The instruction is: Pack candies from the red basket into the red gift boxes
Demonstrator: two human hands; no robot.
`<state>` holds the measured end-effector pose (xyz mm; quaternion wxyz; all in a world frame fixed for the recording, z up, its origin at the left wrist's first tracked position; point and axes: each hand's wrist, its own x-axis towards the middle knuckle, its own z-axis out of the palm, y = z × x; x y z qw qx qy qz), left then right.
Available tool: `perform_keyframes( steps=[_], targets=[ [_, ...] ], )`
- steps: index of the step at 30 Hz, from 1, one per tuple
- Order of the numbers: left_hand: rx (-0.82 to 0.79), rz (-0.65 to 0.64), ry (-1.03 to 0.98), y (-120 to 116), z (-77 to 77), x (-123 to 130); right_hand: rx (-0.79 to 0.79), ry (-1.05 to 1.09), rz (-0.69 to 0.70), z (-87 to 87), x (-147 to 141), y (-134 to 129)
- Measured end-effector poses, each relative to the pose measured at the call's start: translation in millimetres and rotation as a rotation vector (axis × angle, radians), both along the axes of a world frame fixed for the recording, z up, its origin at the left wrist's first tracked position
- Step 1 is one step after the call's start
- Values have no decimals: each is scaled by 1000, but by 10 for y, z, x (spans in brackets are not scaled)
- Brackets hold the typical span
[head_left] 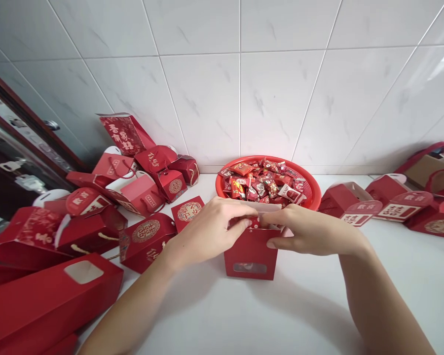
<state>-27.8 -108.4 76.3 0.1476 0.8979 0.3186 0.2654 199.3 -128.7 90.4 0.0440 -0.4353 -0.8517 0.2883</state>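
A red box (250, 254) with a small clear window stands upright on the white table, its top open. My left hand (222, 224) is at the box's left upper edge, thumb and forefinger closed on a small red candy packet (254, 223) at the opening. My right hand (299, 229) is at the right side of the opening, its thumb outside against the box and its other fingers partly hidden at the rim, so its grip is unclear. Just behind the box sits a red basket (314, 190) full of wrapped candies (261, 185).
Many red gift boxes (148, 239) crowd the left side, with a long red box (52, 296) nearest. More red boxes (350, 197) stand at the right, by a bag (432, 172). A tiled wall (203, 108) rises behind the table (207, 320).
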Motion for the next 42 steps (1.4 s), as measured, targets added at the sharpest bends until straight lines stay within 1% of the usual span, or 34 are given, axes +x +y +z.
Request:
perform_keyframes(
  steps=[3, 6, 8, 10, 14, 17, 20, 25, 29, 32, 34, 36, 39, 42],
  targets=[
    [-83, -29, 73, -34, 45, -12, -16, 13, 22, 6, 18, -15],
    [-179, -120, 193, -66, 96, -23, -53, 9, 68, 11, 23, -38],
    [-221, -164, 244, -73, 117, -29, -64, -10, 79, 14, 21, -55],
    [-238, -178, 272, -68, 128, -34, -56, -29, 66, 20, 16, -67],
    [-282, -164, 279, -49, 140, -31, -29, -65, 45, 36, 0, -74],
    [-292, -121, 269, -38, 144, -23, -5, -86, 41, 41, -1, -70],
    [-300, -71, 211, 0, 130, -23, 16, -82, 31, 29, 15, -53],
    [-373, -21, 101, 135, 73, -82, 27, -46, 48, 29, 54, -32],
    [-410, -30, 91, 189, 50, -133, 14, -39, 61, 79, 103, -58],
    [-384, -78, 96, 186, 63, -145, 1, -20, 71, 104, 149, -73],
    [-326, -128, 111, 184, 80, -158, 9, -14, 55, 105, 175, -74],
    [-256, -139, 114, 186, 95, -183, 21, -15, 28, 99, 193, -70],
    [-166, -50, 82, 189, 105, -230, 32, -24, 5, 87, 202, -58],
    [-148, 36, 85, 195, 88, -252, 55, -42, -6, 76, 192, -40]
  ],
)
